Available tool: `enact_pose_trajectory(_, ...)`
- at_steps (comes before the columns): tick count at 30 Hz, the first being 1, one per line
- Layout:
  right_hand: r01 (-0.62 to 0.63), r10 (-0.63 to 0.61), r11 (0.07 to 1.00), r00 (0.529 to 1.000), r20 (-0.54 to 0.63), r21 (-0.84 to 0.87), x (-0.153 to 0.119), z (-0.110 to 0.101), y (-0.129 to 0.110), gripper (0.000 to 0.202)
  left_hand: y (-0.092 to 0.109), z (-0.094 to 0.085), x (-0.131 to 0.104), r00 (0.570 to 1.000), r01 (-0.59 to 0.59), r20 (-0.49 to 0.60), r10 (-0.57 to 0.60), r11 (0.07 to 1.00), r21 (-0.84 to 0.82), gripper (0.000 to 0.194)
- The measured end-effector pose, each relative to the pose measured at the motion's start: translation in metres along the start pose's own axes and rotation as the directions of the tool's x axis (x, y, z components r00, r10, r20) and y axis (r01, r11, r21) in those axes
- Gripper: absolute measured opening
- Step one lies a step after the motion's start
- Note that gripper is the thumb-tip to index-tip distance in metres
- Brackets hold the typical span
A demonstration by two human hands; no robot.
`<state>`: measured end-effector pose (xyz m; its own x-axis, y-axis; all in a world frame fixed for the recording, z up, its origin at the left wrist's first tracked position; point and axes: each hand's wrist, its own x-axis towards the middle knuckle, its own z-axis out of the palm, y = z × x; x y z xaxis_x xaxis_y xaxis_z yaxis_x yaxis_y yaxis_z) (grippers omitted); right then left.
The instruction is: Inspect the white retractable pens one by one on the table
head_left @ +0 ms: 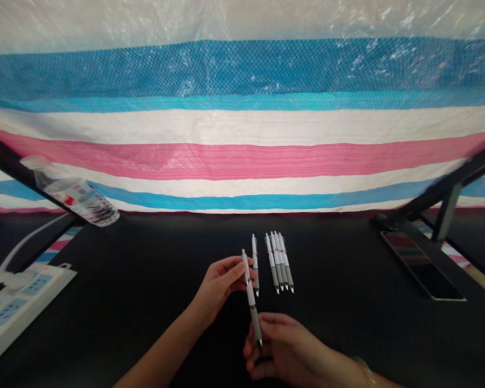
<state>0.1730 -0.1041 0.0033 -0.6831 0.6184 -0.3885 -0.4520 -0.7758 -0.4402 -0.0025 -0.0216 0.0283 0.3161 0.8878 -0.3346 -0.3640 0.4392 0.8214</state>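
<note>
A white pen with a grey grip [250, 298] is held between both hands, its tip pointing down toward me. My left hand [223, 283] pinches its upper part near the clicker end. Around the grey lower part, close to the tip, are the fingers of my right hand [281, 345]. Just behind the held pen, a similar single pen [255, 253] lies on the black table, partly hidden by my left fingertips. To its right, several matching pens [279, 262] lie side by side, tips toward me.
On the black table [145, 258], a phone [422, 265] lies at the right. A clear water bottle [83, 199] is at the back left, above a white power strip [24, 304] with a plugged-in cable. Dark metal bars flank both sides; a striped sheet [242, 161] hangs behind.
</note>
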Motion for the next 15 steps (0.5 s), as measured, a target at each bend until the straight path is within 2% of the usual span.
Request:
enact_pose_trajectory(3, 0.033, -0.033, 0.999, 0.999, -0.001, -0.005, -0.0003, -0.0002, -0.0002, 0.034, -0.0003, -0.0002, 0.0005, 1.000, -0.002, -0.005, 0.002, 1.000, 0.000, 0.036)
enact_pose_trajectory(9, 0.015, -0.016, 1.000, 1.000, -0.014, -0.025, -0.0011, 0.0015, -0.0010, 0.034, -0.0009, 0.0001, -0.0003, 1.000, 0.003, -0.004, -0.003, 1.000, 0.004, 0.035)
enact_pose_trajectory(12, 0.015, -0.015, 1.000, 1.000, -0.002, -0.023, -0.0014, 0.0004, -0.0007, 0.041, -0.0018, -0.0005, 0.0000, 1.000, 0.005, -0.001, -0.005, 1.000, 0.011, 0.035)
enact_pose_trajectory(15, -0.007, 0.007, 1.000, 1.000, -0.003, -0.021, -0.0013, -0.0021, 0.0005, 0.035, -0.0022, -0.0008, 0.0007, 1.000, 0.002, 0.003, -0.002, 1.000, 0.010, 0.035)
